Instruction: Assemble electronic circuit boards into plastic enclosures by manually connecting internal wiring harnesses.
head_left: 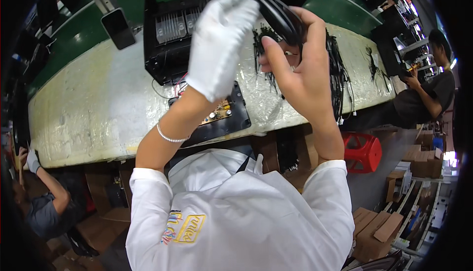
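A looped bundle of black cable is raised above the far side of the bench. My bare right hand holds its lower loop, the fingers curled behind it and the thumb apart at the left. My left hand, in a white glove, is closed beside the upper part of the bundle. Its fingertips are partly hidden and slightly blurred, so what they hold cannot be made out. Beyond the glove stands an open black equipment case with metal heat-sink fins. Below the wrist lies a black panel carrying a circuit board.
Black cables lie right of my hand on the film-covered bench. A phone-like device hangs from a post. A red stool and cardboard boxes stand right. Co-workers sit at right and left.
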### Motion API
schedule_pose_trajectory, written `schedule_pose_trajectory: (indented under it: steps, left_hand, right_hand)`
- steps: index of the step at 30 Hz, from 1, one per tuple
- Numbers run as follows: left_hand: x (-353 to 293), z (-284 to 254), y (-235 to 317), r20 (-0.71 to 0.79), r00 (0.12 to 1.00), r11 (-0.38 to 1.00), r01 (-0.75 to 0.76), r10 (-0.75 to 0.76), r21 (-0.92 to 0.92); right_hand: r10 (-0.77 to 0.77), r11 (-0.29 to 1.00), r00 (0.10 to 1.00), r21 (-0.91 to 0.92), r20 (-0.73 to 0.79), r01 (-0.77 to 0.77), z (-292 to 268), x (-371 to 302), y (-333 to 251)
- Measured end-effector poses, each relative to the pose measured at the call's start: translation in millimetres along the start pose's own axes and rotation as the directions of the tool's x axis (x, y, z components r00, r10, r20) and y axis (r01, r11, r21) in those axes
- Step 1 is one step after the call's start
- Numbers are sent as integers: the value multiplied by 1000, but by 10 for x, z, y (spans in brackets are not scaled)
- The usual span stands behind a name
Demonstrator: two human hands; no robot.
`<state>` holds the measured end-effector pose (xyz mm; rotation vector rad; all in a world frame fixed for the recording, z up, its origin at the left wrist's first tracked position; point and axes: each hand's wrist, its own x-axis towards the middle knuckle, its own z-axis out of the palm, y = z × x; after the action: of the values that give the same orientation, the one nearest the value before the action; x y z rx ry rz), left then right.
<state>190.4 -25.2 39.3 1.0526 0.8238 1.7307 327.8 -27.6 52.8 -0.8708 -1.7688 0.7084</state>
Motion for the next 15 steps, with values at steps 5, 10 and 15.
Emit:
schedule_pose_trajectory:
  steps: [5,10,15]
  left_hand:
    - [118,-232,270,62,996,888,-29,64,-459]
    - [276,-518,564,-56,960,873,-274,276,-404]
    - [425,-580,623,-177,913,855,-406,367,-321]
  right_hand:
    - [63,790,900,530,431,-309,264,-189,367]
    - [96,708,762,494,641,-504,452,-576,857]
    - [123,676,707,462,697,-574,428,-667,925]
